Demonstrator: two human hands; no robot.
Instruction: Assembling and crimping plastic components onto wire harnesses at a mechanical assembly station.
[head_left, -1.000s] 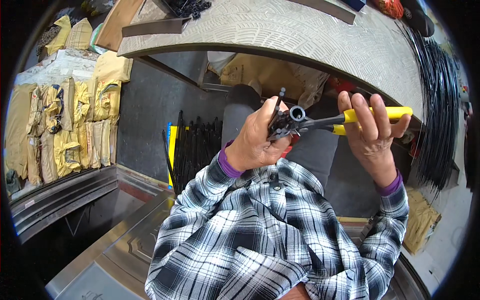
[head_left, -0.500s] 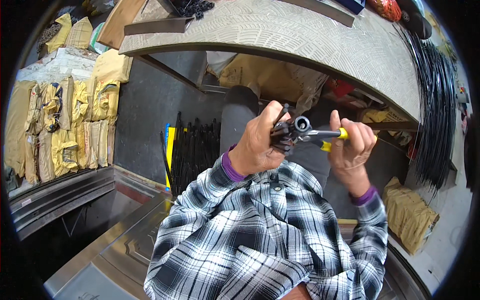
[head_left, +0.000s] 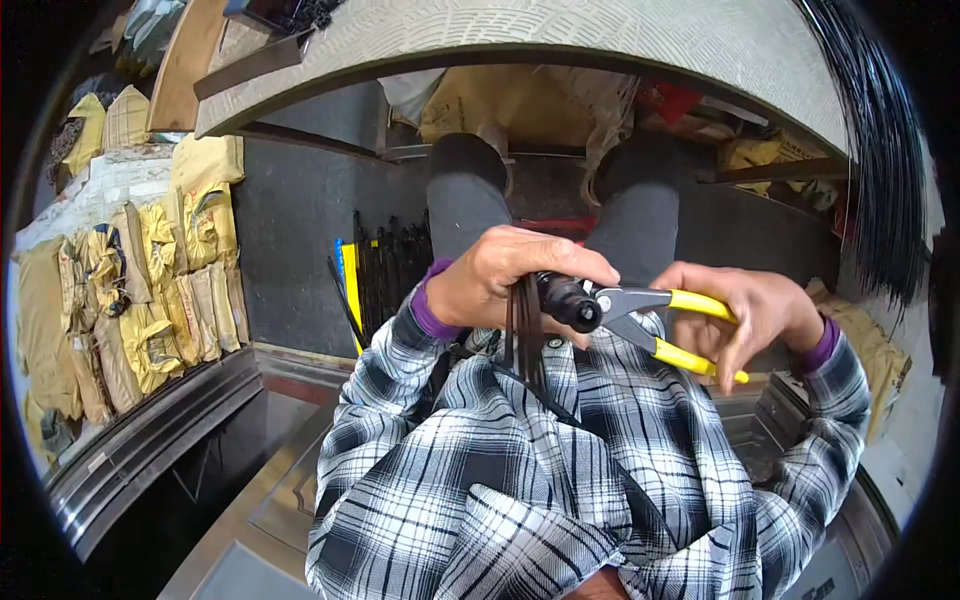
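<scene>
My left hand [head_left: 520,262] is closed around a black umbrella frame [head_left: 570,305], its round hollow end turned toward me. Thin dark ribs [head_left: 525,335] hang down from under that hand. In my right hand [head_left: 760,310] is a pair of pliers [head_left: 690,303] with yellow grips and grey metal arms. The handles stand spread apart, with my fingers around the lower grip. Its jaws meet the frame beside its hollow end, close to my left fingertips; what lies between them is too small to tell.
A bundle of black rods [head_left: 385,270] stands on the floor at left beside a yellow and blue strip [head_left: 350,285]. Ahead is a grey worktable [head_left: 560,32], with long black rods [head_left: 885,170] hanging off its right end. Stacked yellow-brown wrapped packages [head_left: 140,290] line the far left.
The umbrella frame has tilted, its hollow end now lower and facing me. The pliers' handles have spread wider, and my right hand has moved right and down. My view has shifted toward my body.
</scene>
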